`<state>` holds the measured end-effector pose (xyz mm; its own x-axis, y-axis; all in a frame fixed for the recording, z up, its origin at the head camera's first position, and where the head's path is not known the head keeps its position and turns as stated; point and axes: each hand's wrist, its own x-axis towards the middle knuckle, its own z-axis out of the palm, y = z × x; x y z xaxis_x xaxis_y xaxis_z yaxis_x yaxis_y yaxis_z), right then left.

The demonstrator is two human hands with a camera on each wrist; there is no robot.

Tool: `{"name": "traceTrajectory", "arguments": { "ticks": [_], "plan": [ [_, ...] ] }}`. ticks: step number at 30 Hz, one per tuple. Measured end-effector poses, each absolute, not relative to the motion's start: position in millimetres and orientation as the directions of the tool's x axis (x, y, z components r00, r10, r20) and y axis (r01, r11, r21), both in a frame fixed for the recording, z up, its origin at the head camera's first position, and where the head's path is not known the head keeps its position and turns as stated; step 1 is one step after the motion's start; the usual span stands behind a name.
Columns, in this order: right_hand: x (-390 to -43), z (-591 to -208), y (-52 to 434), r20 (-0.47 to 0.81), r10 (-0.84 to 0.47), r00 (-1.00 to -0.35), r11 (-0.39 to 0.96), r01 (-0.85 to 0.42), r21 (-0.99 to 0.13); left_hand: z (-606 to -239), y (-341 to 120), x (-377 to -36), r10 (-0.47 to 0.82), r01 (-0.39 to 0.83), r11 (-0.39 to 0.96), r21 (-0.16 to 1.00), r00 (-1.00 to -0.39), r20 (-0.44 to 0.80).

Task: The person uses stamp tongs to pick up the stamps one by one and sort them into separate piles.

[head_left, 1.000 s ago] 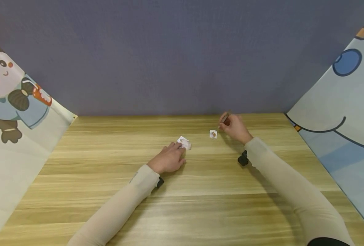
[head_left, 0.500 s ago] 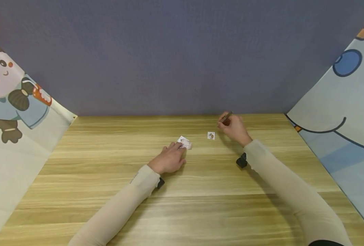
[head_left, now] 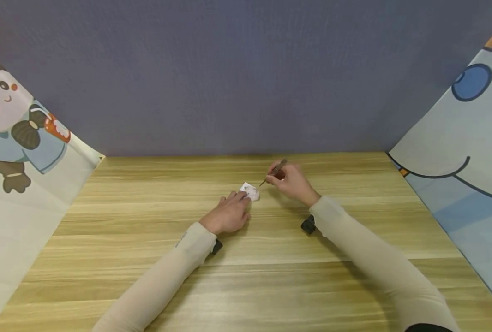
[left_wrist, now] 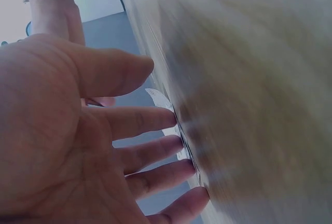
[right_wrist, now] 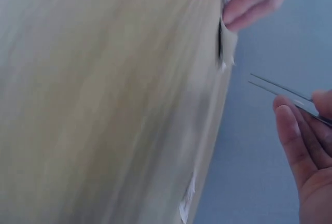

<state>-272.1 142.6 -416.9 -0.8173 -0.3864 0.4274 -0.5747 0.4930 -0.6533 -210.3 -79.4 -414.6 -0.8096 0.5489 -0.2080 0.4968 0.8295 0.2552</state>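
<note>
My left hand (head_left: 228, 214) rests with its fingertips on a small whitish sheet of stickers (head_left: 252, 192) on the wooden table. In the left wrist view, the fingers (left_wrist: 148, 124) lie nearly straight, tips pressing the sheet (left_wrist: 158, 99). My right hand (head_left: 291, 183) pinches a pair of tweezers (head_left: 277, 168), pointed down and left, tips just right of the sheet. Seen from the right wrist, the two tweezer (right_wrist: 275, 85) prongs stand slightly apart with nothing between them. A small white sticker (right_wrist: 188, 198) lies on the table in that view; the right hand hides it in the head view.
The wood-grain table (head_left: 237, 286) reaches a grey-blue upright panel (head_left: 237, 78) at its back edge. Cartoon-printed side panels stand at left (head_left: 21, 120) and right (head_left: 466, 138). A dark wrist device (head_left: 309, 225) sits under the right cuff.
My right hand has moved left with the tweezers, from beside the single sticker to the sheet's right edge, covering that sticker in the head view. The left hand has stayed in place.
</note>
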Motion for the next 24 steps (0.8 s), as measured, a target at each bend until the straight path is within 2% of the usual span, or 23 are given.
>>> {"name": "traceTrajectory", "arguments": {
  "ticks": [17, 24],
  "plan": [
    [-275.7, -422.6, 117.5, 0.382, -0.408, -0.83, 0.52, -0.555, -0.649, -415.3, -78.7, -212.5, 0.545, 0.496, 0.833, 0.245, -0.812, -0.21],
    [-276.6, -417.6, 120.3, 0.382, -0.358, -0.852, 0.505, -0.521, -0.688, -416.4, -78.9, -212.9, 0.546, 0.5, 0.833, 0.238, -0.811, -0.208]
  ]
}}
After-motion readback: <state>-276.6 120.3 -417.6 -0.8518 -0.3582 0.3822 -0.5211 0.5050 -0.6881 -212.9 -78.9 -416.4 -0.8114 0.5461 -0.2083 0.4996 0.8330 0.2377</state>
